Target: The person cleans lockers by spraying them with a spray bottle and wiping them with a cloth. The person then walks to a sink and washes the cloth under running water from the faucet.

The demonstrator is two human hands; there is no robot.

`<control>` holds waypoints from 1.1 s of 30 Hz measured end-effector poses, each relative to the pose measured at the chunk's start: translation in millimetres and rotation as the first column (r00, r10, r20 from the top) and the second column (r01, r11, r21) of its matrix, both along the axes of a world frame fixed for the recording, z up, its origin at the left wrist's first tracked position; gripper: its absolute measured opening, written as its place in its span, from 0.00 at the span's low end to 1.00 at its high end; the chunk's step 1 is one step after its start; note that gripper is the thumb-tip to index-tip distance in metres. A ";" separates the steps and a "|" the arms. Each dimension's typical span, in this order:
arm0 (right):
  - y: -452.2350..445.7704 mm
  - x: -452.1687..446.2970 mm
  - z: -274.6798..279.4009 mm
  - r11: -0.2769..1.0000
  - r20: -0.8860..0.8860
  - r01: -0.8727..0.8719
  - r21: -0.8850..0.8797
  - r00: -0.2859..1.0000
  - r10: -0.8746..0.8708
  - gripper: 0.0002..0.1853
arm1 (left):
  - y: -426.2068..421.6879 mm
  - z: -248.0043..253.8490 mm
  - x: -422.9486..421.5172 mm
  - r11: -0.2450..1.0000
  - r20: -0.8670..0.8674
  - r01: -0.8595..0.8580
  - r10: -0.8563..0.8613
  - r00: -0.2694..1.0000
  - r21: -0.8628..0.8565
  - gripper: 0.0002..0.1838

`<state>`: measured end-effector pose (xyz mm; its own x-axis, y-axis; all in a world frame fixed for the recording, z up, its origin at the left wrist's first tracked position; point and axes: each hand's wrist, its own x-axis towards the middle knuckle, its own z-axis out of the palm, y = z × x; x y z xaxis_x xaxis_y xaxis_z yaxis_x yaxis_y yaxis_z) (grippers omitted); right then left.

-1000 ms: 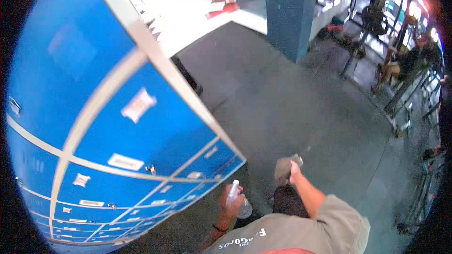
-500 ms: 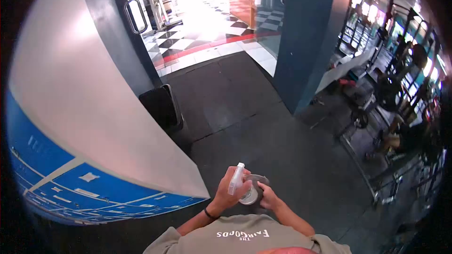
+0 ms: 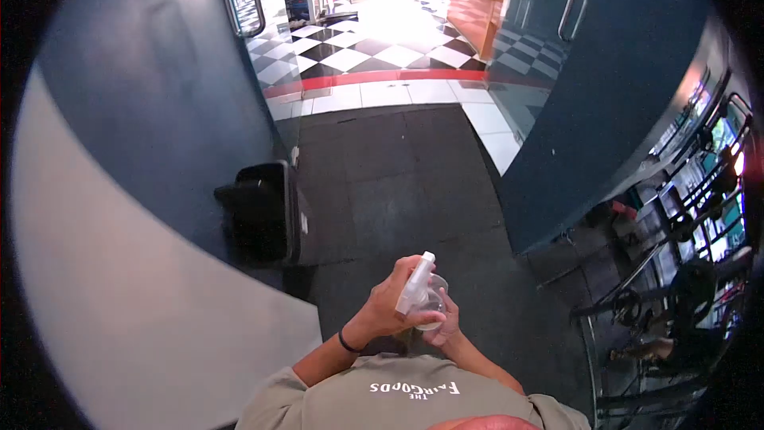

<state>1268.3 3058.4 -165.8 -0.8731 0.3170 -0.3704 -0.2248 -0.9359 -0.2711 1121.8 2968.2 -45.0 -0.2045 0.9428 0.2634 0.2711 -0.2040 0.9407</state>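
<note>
A clear spray bottle (image 3: 430, 308) with a white spray head is held in front of my chest. My left hand (image 3: 391, 302) is wrapped round its top, near the spray head, with a dark band on the wrist. On the bottle's right side my right hand (image 3: 446, 320) has its fingers against the clear body. Little shows of the grey-brown cloth; a brownish patch below the hands is too small to tell.
Ahead, glass doors with metal handles (image 3: 574, 14) stand open onto a checkered floor (image 3: 366, 54). A black bin (image 3: 259, 215) is at the left wall, beside a pale locker side (image 3: 151, 295). Gym equipment (image 3: 692, 287) and a person's arm (image 3: 649, 349) are at the right.
The view has turned from the blue lockers to the doorway. My hands have come together at the bottle; the cloth in my right hand earlier is now mostly out of sight.
</note>
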 end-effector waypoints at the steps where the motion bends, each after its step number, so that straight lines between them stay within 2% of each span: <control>1: 35.9 -23.2 3.8 0.999 -0.018 0.011 0.046 1.000 -0.010 0.30 | 33.1 1.1 -29.6 0.999 -0.047 0.038 -0.037 0.998 0.021 0.48; 2: 62.9 -46.7 19.0 0.996 -0.028 0.020 0.084 0.999 -0.017 0.29 | 59.2 11.6 -58.9 0.995 -0.200 0.080 -0.067 0.978 0.060 0.50; 3: 87.6 -69.6 35.4 0.988 0.007 0.131 0.079 0.991 -0.132 0.28 | 80.7 25.2 -92.2 0.989 -0.341 0.122 -0.086 0.936 0.084 0.53; 4: 116.4 -90.6 39.9 0.981 -0.032 0.173 0.082 0.985 -0.171 0.27 | 100.9 45.2 -127.2 0.982 -0.476 0.163 -0.098 0.874 0.098 0.55; 5: 145.8 -105.7 41.9 0.974 -0.063 0.212 0.076 0.976 -0.208 0.26 | 121.2 70.6 -164.9 0.963 -0.439 0.260 -0.203 0.875 0.074 0.55; 6: 173.8 -122.9 45.4 0.966 -0.096 0.248 0.066 0.966 -0.241 0.26 | 138.4 100.6 -198.5 0.951 -0.451 0.283 -0.202 0.870 0.121 0.53; 7: 197.6 -146.1 55.1 0.933 -0.005 0.331 0.144 0.943 -0.333 0.23 | 149.3 132.0 -232.3 0.929 -0.441 0.324 -0.218 0.870 0.179 0.51; 8: 234.3 -152.5 25.1 0.964 -0.274 0.258 0.062 0.933 -0.232 0.29 | 157.5 158.6 -263.6 0.902 -0.436 0.361 -0.234 0.869 0.235 0.48; 9: 261.8 -166.2 14.4 0.925 -0.217 0.359 0.122 0.920 -0.328 0.28 | 164.4 178.1 -291.4 0.850 -0.405 0.407 -0.260 0.876 0.335 0.38; 11: 308.4 -219.8 21.1 0.888 -0.083 0.442 0.128 0.897 -0.434 0.25 | 205.1 195.9 -333.7 0.653 -0.358 0.380 -0.174 0.917 0.655 0.24; 12: 326.0 -251.9 48.9 0.897 0.012 0.437 0.068 0.898 -0.439 0.24 | 227.1 204.1 -352.5 0.624 -0.350 0.331 -0.097 0.932 0.708 0.21; 13: 349.7 -287.3 54.6 0.892 0.075 0.442 0.099 0.890 -0.449 0.22 | 249.1 212.1 -371.0 0.592 -0.334 0.279 -0.017 0.942 0.757 0.17; 15: 404.4 -350.5 35.6 0.785 -0.035 0.342 0.517 0.925 -0.379 0.23 | 286.1 248.5 -410.5 0.797 -0.378 0.177 0.069 0.923 0.577 0.10; 18: 494.7 -433.5 -1.8 0.950 0.081 0.262 0.170 0.957 -0.279 0.25 | 372.4 277.8 -483.5 0.830 -0.407 0.147 0.102 0.908 0.537 0.12; 19: 516.1 -476.1 27.9 0.974 0.042 0.214 0.075 0.975 -0.217 0.22 | 398.5 288.2 -507.0 0.834 -0.413 0.150 0.100 0.905 0.531 0.12; 20: 540.1 -518.5 59.7 0.987 -0.009 0.158 -0.016 0.987 -0.158 0.19 | 422.2 299.9 -532.3 0.838 -0.419 0.152 0.098 0.903 0.524 0.12; 22: 601.3 -591.9 82.6 0.994 -0.233 -0.087 -0.074 0.970 0.067 0.23 | 464.5 322.9 -579.5 0.847 -0.433 0.147 0.105 0.895 0.511 0.13; 24: 654.4 -669.9 128.1 0.931 -0.475 -0.359 -0.070 0.832 0.286 0.25 | 500.0 341.2 -628.0 0.858 -0.426 0.120 0.123 0.896 0.499 0.14; 25: 678.7 -699.0 145.2 0.940 -0.362 -0.339 -0.048 0.882 0.300 0.29 | 519.6 347.1 -648.1 0.862 -0.420 0.115 0.121 0.900 0.494 0.14; 26: 704.5 -732.2 148.6 0.930 -0.421 -0.361 -0.073 0.856 0.299 0.29 | 533.4 351.6 -672.8 0.868 -0.413 0.102 0.125 0.902 0.487 0.15; 28: 751.0 -800.9 143.6 0.942 -0.405 -0.336 -0.004 0.862 0.306 0.30 | 565.1 351.9 -722.5 0.881 -0.404 0.082 0.129 0.906 0.466 0.16; 29: 769.8 -833.4 136.2 0.946 -0.373 -0.321 -0.051 0.885 0.280 0.30 | 579.7 349.6 -749.1 0.889 -0.402 0.071 0.133 0.906 0.453 0.16; 33: 819.2 -951.3 132.8 0.956 -0.246 -0.291 -0.034 0.930 0.275 0.30 | 649.1 334.0 -871.5 0.905 -0.379 0.056 0.120 0.918 0.421 0.18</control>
<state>317.0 3877.6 -33.0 -0.9876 0.0251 -0.1552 0.0026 -0.9844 -0.1759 250.3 3617.2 289.0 -0.0316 0.7215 0.6917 0.6074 -0.5357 0.5866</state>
